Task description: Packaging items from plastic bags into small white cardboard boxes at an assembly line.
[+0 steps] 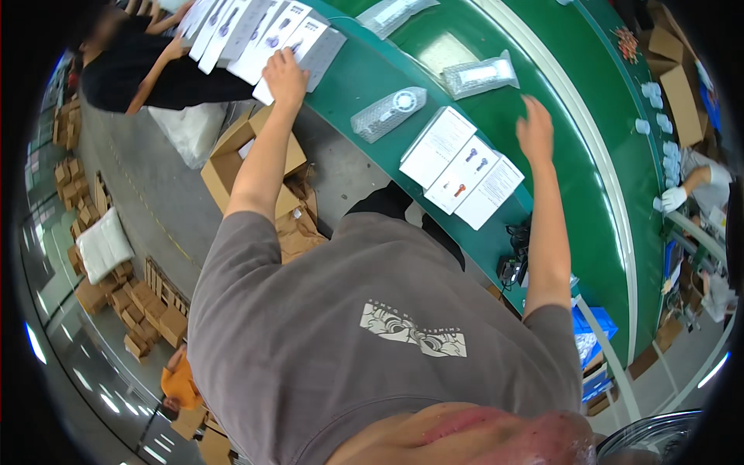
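Observation:
My left hand [285, 77] reaches to the far left, its fingers bent over a white printed box [318, 48] at the near end of a row of similar boxes [244, 27]. My right hand [536, 130] hangs above the green belt with nothing in it, fingers apart and slightly blurred. It is nearest to a bubble-wrapped white item [480, 75]. Between my hands, several white boxes [463, 169] with printed pictures lie on the green bench [353, 85]. Another bubble-wrapped item with a round head [389, 113] rests beside them.
Another bubble-wrapped item [395, 14] lies farther along. A person in black [124, 70] handles the far end of the box row. Below the bench stands an open carton [225, 174]. Black cables and an adapter [510, 267] sit near my right forearm. Across the belt works a person with a white glove [674, 199].

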Demonstrator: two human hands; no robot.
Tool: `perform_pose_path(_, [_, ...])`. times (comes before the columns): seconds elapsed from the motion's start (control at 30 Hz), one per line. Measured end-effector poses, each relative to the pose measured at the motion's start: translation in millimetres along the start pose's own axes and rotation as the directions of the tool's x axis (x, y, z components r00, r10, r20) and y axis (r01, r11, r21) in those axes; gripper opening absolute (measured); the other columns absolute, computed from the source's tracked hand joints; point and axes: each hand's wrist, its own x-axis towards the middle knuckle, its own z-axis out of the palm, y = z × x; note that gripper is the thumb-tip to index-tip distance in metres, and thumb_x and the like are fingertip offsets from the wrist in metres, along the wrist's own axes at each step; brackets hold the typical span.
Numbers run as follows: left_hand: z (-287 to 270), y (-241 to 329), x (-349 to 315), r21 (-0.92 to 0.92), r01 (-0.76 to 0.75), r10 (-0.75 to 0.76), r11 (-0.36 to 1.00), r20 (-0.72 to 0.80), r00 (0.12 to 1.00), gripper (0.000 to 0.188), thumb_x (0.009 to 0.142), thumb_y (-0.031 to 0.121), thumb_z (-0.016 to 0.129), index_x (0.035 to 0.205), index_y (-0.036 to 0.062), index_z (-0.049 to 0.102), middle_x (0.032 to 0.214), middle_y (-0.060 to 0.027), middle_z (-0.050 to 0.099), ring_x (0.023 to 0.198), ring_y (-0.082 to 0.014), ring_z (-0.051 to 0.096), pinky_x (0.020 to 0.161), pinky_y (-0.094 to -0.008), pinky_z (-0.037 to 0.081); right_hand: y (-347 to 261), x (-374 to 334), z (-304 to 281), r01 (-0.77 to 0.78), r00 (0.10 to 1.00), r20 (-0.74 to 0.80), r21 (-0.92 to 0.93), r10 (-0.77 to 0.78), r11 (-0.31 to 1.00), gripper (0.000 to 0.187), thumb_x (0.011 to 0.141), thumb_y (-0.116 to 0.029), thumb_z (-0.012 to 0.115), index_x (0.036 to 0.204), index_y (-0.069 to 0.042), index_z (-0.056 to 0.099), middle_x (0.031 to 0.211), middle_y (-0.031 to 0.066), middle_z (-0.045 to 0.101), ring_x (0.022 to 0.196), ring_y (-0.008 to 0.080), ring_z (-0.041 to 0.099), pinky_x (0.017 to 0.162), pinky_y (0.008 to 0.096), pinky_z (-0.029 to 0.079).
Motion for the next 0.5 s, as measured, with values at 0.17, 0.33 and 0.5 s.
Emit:
perform_pose_path(0.17, [-42.5, 21.7, 1.1, -0.028, -0.038, 0.035, 0.999, -0.114, 0.993, 0.065, 0.071, 0.034, 0.084, 0.12, 0.0057, 0.052, 0.126, -0.0197, 0.056, 0.118, -0.0359, 0.055, 0.096, -0.0471, 0.043, 10.6, 75.0, 85.5, 0.413, 0.899, 0.266, -0.25, -0.348, 0.876, 0.068, 0.077, 0.003, 0.064, 0.142, -0.01, 0.047, 0.141, 0.0116, 0.055, 0.134, 0.0296, 0.048, 0.113, 0.0441, 0.036])
perform_pose_path(0.33, [-153.4, 47.5, -18.3, -0.458, 0.384, -0.029, 0.802, 0.611, 0.791, 0.066, 0.075, 0.043, 0.083, 0.12, 0.0053, 0.054, 0.112, -0.0132, 0.059, 0.107, -0.0248, 0.058, 0.093, -0.035, 0.043, 26.7, 107.7, 114.2, 0.539, 0.724, 0.653, -0.335, -0.222, 0.773, 0.075, 0.074, -0.003, 0.07, 0.144, -0.011, 0.045, 0.136, 0.0105, 0.06, 0.124, 0.0298, 0.057, 0.105, 0.0453, 0.043])
perform_pose_path(0.5, [-243.0, 57.8, -73.4, -0.567, 0.617, 0.398, 0.546, 0.823, 0.405, 0.074, 0.077, 0.058, 0.077, 0.122, 0.0024, 0.056, 0.106, -0.0091, 0.06, 0.105, -0.018, 0.056, 0.091, -0.0264, 0.042, 22.8, 105.0, 7.7, -0.251, 0.861, 0.508, 0.395, 0.018, 0.884, 0.05, 0.066, -0.022, 0.079, 0.113, -0.007, 0.069, 0.11, 0.0097, 0.071, 0.086, 0.0329, 0.071, 0.077, 0.0491, 0.056])
